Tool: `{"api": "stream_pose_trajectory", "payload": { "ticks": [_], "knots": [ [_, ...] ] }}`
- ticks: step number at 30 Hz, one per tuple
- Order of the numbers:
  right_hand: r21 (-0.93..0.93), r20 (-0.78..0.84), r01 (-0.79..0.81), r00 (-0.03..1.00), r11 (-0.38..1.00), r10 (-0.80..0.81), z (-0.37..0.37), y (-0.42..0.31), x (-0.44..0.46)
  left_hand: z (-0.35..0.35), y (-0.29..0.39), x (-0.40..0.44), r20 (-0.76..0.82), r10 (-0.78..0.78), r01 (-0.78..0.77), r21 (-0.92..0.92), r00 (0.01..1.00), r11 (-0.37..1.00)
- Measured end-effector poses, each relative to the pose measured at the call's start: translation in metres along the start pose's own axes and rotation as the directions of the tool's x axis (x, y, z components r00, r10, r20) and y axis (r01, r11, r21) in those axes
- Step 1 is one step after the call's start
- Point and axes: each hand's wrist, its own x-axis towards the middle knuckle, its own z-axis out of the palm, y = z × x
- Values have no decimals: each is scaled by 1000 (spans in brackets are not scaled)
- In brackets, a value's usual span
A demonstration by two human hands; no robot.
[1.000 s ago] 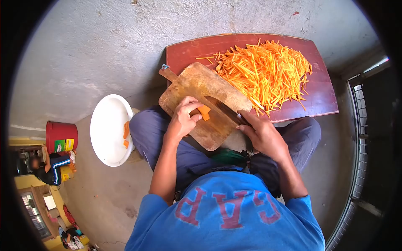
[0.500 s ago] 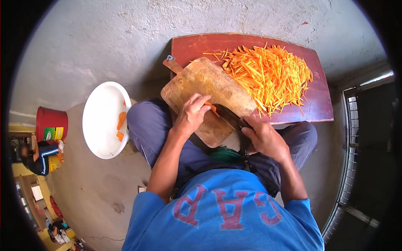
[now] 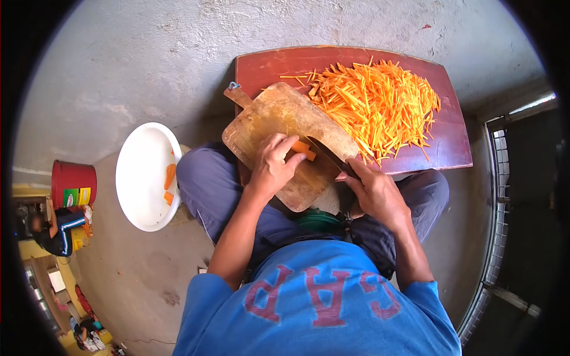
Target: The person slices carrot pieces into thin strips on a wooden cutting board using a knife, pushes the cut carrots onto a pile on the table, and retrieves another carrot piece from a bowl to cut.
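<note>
My left hand (image 3: 274,163) holds an orange carrot piece (image 3: 303,149) against the wooden cutting board (image 3: 261,127), its fingers bent over one end. My right hand (image 3: 374,187) is wrapped around the handle of a dark-bladed knife (image 3: 328,153). The blade points up and left across the board, just to the right of the carrot piece. A big heap of carrot strips (image 3: 377,110) lies beyond the board's right edge. The board rests tilted, partly on the red-brown table (image 3: 276,64) and partly over my lap.
A white basin (image 3: 139,178) with a few carrot pieces (image 3: 170,177) stands left of my knee. Further left are a red bucket (image 3: 72,177) and a seated person (image 3: 59,228). A rough wall (image 3: 178,59) rises behind the table; a metal grille (image 3: 499,196) is at the right.
The knife has moved away from the carrot to the right, and its blade has turned to show as a thin edge. More of the carrot piece shows beside my left fingers.
</note>
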Motion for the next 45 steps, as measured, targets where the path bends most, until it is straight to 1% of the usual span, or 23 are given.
{"api": "stream_pose_trajectory", "payload": {
  "ticks": [3, 4, 6, 9, 10, 16, 19, 21, 24, 27, 28, 31, 34, 37, 40, 43, 45],
  "knots": [
    [-40, 122, -84, 989, 996, 88, 0, -2, 8, 1, 21, -1, 12, -18, 17, 99, 1000, 995],
    [-22, 154, -82, 984, 996, 84, -2, -3, 9, 2, 25, -2, 12, -28, 26, 139, 1000, 990],
    [13, 217, -76, 974, 997, 71, -7, -5, 12, 5, 21, -6, 27, -26, 23, 102, 999, 994],
    [46, 245, -145, 961, 988, 130, -11, -14, 5, 4, 17, -11, 20, -20, 20, 43, 1000, 999],
    [56, 236, -147, 963, 987, 130, -10, -14, 2, 3, 16, -13, 16, -17, 17, 22, 1000, 1000],
    [120, 163, -170, 975, 978, 149, 0, -8, -9, -5, 16, -18, 21, -18, 17, 44, 1000, 999],
    [130, 168, -179, 973, 975, 156, 2, -8, -9, -6, 9, -16, 42, -55, 56, -19, 998, 998],
    [128, 189, -198, 967, 972, 172, -1, -12, -8, -10, 14, -15, 39, -47, 47, -11, 998, 999],
    [192, 131, -188, 978, 963, 165, 7, -14, -11, -8, 10, -16, 48, 0, -2, 37, 999, 999],
    [264, 119, -175, 982, 949, 148, 15, -22, -9, -7, 8, -16, 68, 43, -48, 74, 997, 996],
    [251, 154, -180, 978, 951, 144, 15, -26, -7, -9, 9, -15, 74, 57, -63, 82, 996, 995],
    [240, 167, -154, 979, 959, 115, 23, -27, -4, -10, 12, -12, 98, 68, -77, 85, 993, 993],
    [170, 173, -170, 975, 971, 140, 24, -39, 0, -7, 10, -15, 97, 90, -102, 119, 991, 988],
    [120, 222, -177, 964, 977, 148, 21, -51, 1, -9, 11, -15, 124, 97, -115, 148, 988, 982],
    [44, 297, -220, 934, 974, 197, 21, -55, 4, -10, 11, -13, 108, 115, -129, 126, 987, 984],
    [49, 271, -176, 950, 983, 156, 37, -45, 25, -12, 8, -14, 142, 102, -117, 99, 985, 988],
    [72, 265, -119, 960, 990, 96, 45, -43, 41, -13, 8, -16, 177, 60, -79, 103, 982, 992]
  ]
}}
